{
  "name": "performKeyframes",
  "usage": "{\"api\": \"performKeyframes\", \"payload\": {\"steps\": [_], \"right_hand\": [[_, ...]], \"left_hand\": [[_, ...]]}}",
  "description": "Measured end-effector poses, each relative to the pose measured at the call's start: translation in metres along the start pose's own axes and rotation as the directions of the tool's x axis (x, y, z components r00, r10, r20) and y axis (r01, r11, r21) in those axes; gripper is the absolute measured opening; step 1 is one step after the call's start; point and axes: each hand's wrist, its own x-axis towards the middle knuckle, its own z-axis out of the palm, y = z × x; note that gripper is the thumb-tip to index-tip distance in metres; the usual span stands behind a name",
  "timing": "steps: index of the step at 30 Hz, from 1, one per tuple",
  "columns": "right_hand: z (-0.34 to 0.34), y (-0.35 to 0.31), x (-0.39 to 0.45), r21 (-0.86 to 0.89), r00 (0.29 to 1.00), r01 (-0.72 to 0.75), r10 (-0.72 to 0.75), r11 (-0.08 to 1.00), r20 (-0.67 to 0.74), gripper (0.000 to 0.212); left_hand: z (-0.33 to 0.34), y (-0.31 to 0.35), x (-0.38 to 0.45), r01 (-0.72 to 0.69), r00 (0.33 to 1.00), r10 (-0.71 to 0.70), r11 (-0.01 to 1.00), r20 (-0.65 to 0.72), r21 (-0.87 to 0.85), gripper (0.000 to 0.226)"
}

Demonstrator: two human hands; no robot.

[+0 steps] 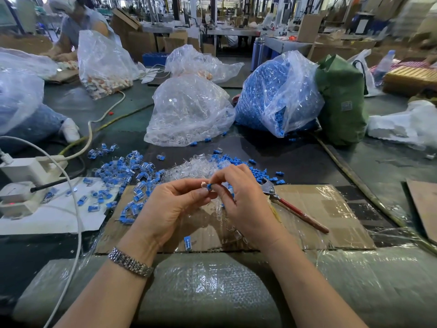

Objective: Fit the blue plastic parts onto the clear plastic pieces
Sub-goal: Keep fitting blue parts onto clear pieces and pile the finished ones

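My left hand (172,207) and my right hand (243,200) meet above a cardboard sheet (319,216). The left fingers pinch a small clear plastic piece (203,185). My right thumb and forefinger pinch a blue plastic part (209,186) against it. Behind my hands lies a heap of loose clear pieces (189,168), with loose blue parts (257,172) to its right. Several fitted blue-and-clear pieces (125,171) are scattered at the left. One fitted piece (187,242) lies near the cardboard's front edge.
Red-handled pliers (295,209) lie on the cardboard right of my right hand. A bag of clear pieces (189,112) and a bag of blue parts (279,95) stand behind. A white power strip (26,183) with cables sits left. A green bag (343,100) stands at right. Another person (80,22) works far left.
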Motion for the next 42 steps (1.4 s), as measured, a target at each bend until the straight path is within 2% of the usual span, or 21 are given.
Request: {"api": "performKeyframes", "payload": {"steps": [3,7,11,13,14,16,17,18,19,22,25,27,29,32,34,39,42], "right_hand": [[-0.003,-0.001,-0.001,0.059,0.998,-0.050,0.048,0.997,0.029,0.009],[-0.020,0.000,0.002,0.126,0.987,-0.150,0.155,0.981,-0.031,0.017],[-0.039,0.003,0.002,0.051,0.973,-0.222,0.225,0.974,-0.045,0.011],[-0.047,0.006,-0.002,-0.112,0.942,-0.335,0.331,0.935,-0.055,0.018],[-0.052,0.009,-0.005,-0.265,0.903,-0.421,0.430,0.868,-0.026,0.031],[-0.058,0.014,-0.011,-0.548,0.732,-0.549,0.679,0.631,0.048,0.058],[-0.060,0.015,-0.014,-0.634,0.646,-0.561,0.761,0.532,0.067,0.065],[-0.060,0.016,-0.018,-0.685,0.596,-0.551,0.800,0.476,0.077,0.065],[-0.059,0.017,-0.020,-0.707,0.584,-0.540,0.808,0.457,0.076,0.061],[-0.057,0.017,-0.019,-0.693,0.628,-0.524,0.775,0.495,0.079,0.035],[-0.061,0.014,-0.011,-0.624,0.639,-0.551,0.761,0.555,0.113,0.018],[-0.067,0.011,-0.006,-0.535,0.633,-0.588,0.757,0.607,0.163,0.024],[-0.074,0.003,0.000,-0.426,0.630,-0.596,0.726,0.680,0.276,0.028],[-0.078,-0.017,0.009,-0.317,0.615,-0.542,0.625,0.778,0.481,0.031],[-0.074,-0.027,0.013,-0.286,0.589,-0.511,0.572,0.811,0.570,0.026],[-0.060,-0.040,0.016,-0.216,0.584,-0.502,0.512,0.838,0.630,0.015],[-0.060,-0.040,0.015,-0.219,0.590,-0.490,0.506,0.844,0.630,0.018]], "left_hand": [[-0.003,0.000,0.001,0.000,1.000,0.000,1.000,0.004,0.028,0.023],[-0.005,-0.003,0.003,-0.001,1.000,0.001,1.000,0.009,0.005,0.023],[-0.006,-0.004,0.004,-0.004,1.000,0.004,1.000,0.024,-0.013,0.025],[-0.007,-0.005,0.006,0.013,0.999,-0.011,0.999,0.036,-0.043,0.026],[-0.008,-0.005,0.006,0.017,0.999,-0.015,0.999,0.042,-0.050,0.027],[-0.008,-0.006,0.006,0.015,0.999,-0.013,0.999,0.045,-0.051,0.028],[-0.009,-0.006,0.006,0.015,0.999,-0.012,0.998,0.043,-0.058,0.029],[-0.009,-0.006,0.007,0.021,0.999,-0.018,0.997,0.039,-0.074,0.030],[-0.009,-0.006,0.006,0.031,0.999,-0.027,0.995,0.037,-0.093,0.030],[-0.008,-0.006,0.007,0.047,0.998,-0.044,0.992,0.034,-0.119,0.027],[-0.007,-0.006,0.006,0.048,0.999,-0.044,0.991,0.031,-0.125,0.024],[-0.008,-0.006,0.006,0.047,0.998,-0.043,0.990,0.037,-0.132,0.024],[-0.009,-0.006,0.006,0.045,0.998,-0.039,0.991,0.045,-0.122,0.024],[-0.007,-0.005,0.007,-0.007,1.000,0.008,0.998,0.020,-0.057,0.032],[-0.006,-0.005,0.006,-0.049,0.999,0.049,0.997,-0.002,-0.055,0.035],[-0.007,-0.004,0.004,-0.063,0.998,0.063,0.998,-0.030,-0.009,0.037],[-0.007,-0.004,0.003,-0.062,0.997,0.063,0.998,-0.040,0.021,0.038]]}}
